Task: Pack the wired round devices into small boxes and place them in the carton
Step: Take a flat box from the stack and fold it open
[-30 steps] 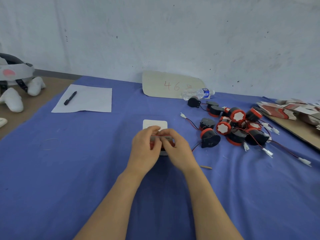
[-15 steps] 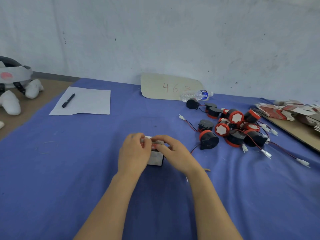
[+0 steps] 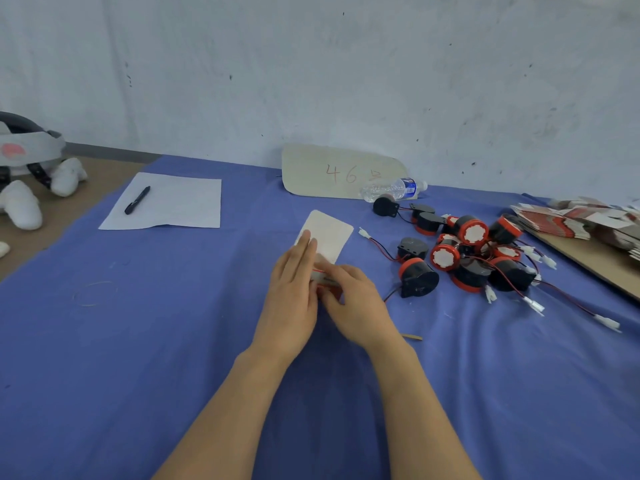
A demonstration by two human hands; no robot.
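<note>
On blue cloth bench (image 3: pixel 138 323), small cardboard box (image 3: pixel 327 282) with white rounded flap (image 3: pixel 329 233), left hand (image 3: pixel 291 299) grip spread flat on flap, right hand (image 3: pixel 353 306) grip pinching box, round black-red wired devices (image 3: pixel 467 258) heaped near its right.

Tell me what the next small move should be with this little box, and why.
Probably fold the white flap down over the small box and tuck it in. The flap sticks out open, the left hand rests straight fingers on it, and the right hand grips the box.

blue cloth (image 3: pixel 138 323) open at left | device pile (image 3: pixel 467 258) blocks right | bottle (image 3: pixel 391 190) behind
</note>
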